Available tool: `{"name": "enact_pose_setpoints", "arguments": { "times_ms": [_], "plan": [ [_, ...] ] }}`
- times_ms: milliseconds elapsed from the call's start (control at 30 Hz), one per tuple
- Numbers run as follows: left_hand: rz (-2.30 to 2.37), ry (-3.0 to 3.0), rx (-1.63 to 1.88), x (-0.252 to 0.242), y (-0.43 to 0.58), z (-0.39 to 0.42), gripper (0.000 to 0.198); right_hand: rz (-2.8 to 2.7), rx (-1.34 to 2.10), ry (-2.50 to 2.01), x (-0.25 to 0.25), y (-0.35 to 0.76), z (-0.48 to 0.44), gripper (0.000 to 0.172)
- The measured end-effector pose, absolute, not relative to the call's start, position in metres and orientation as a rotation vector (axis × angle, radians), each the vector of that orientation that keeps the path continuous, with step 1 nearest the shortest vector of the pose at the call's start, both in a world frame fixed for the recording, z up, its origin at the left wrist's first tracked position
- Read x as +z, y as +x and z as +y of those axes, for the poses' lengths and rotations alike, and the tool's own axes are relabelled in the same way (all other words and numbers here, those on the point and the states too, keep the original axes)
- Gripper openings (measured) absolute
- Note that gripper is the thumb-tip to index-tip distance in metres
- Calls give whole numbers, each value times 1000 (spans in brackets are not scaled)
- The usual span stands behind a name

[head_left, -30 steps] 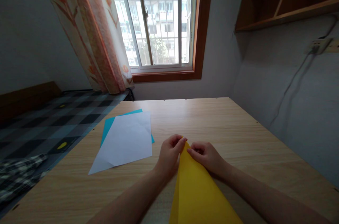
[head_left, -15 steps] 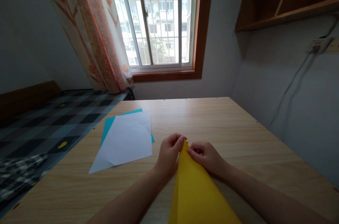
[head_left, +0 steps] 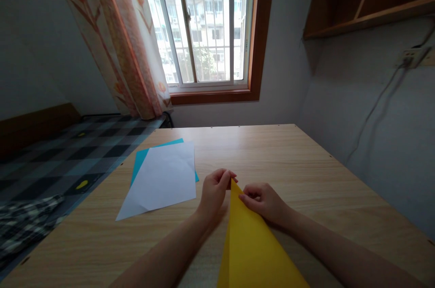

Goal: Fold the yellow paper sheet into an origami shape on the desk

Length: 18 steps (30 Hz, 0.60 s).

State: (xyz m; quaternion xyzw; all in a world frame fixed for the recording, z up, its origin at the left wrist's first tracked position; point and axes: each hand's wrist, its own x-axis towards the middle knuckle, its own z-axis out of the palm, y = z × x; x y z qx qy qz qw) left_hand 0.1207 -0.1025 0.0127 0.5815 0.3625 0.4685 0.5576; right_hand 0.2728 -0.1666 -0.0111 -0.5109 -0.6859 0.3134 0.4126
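Observation:
A folded sheet of yellow paper (head_left: pixel 253 242) tapers to a point away from me, and its wide end runs out of the bottom of the view. My left hand (head_left: pixel 217 188) pinches the pointed tip between thumb and fingers. Just below the tip, my right hand (head_left: pixel 260 197) grips the paper's right edge, thumb on top and fingers curled. An open fold shows along the left side of the paper. Both hands are closed.
White paper (head_left: pixel 163 179) lies over a blue sheet (head_left: pixel 138 161) on the wooden table (head_left: pixel 322 215), left of my hands. Beyond the table's left edge is a bed (head_left: pixel 95 143) with a checked cover. A shelf (head_left: pixel 367 18) hangs on the right wall.
My left hand has shifted slightly left at the paper's tip, which has moved a little left too. The right hand keeps its grip almost unmoved.

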Motion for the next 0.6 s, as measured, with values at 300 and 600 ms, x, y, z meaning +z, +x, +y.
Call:
{"name": "enact_pose_setpoints", "arguments": {
  "times_ms": [300,600],
  "plan": [
    [793,1300,985,13,117,-101,38,-1525,827,-1315,-10,285,-162,37],
    [688,1237,620,4,122,-115,37,-1253,755,-1364,-10,305,-155,37]
  ]
}}
